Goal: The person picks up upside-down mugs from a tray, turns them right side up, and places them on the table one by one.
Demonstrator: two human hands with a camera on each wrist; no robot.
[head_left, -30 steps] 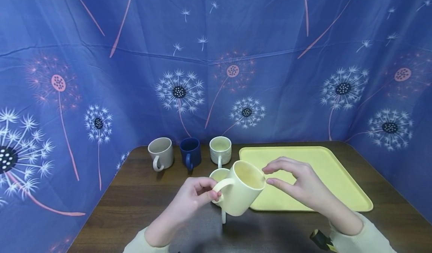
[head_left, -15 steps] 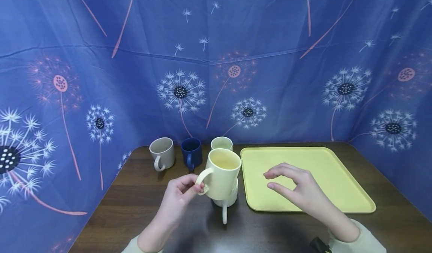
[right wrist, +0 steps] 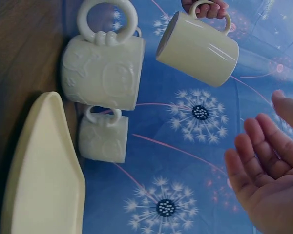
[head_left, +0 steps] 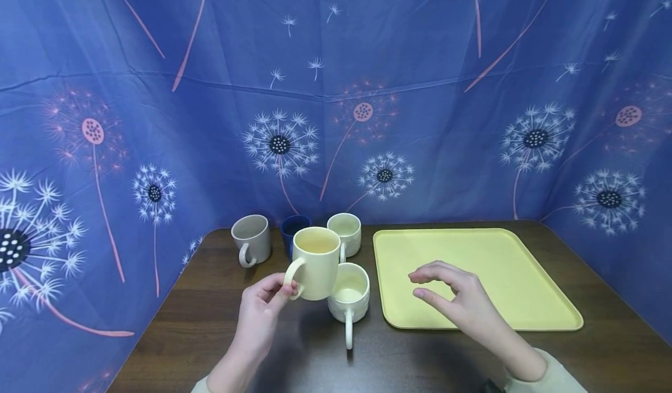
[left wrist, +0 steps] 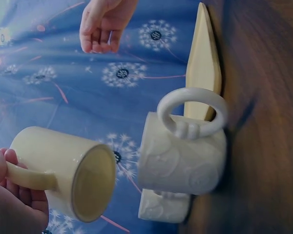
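Pale yellow mug (head_left: 316, 263): held clear of the bench, upright, rim up, handle at 9 o'clock; it hangs just beside and above the embossed white mug (head_left: 349, 291).
Left hand (head_left: 261, 313): fingers curled round the yellow mug's handle, pinching it.
Right hand (head_left: 455, 301): empty, fingers loosely bent and spread, hovering over the near edge of the yellow tray (head_left: 525, 288).
Step in hand: by appearance, the mug is being carried, not yet set down.
Next move: judged to need a level descent onto a bare spot, keeping off the white mug's rim.
Surroundings: second white mug (head_left: 345, 234), dark blue mug (head_left: 290, 230) and beige mug (head_left: 252, 239) in a row at 12 o'clock; bench (head_left: 210, 323) of dark wood.
Left wrist view only: the yellow mug's bare interior (left wrist: 93, 183).
Right wrist view only: the open palm (right wrist: 266, 192).
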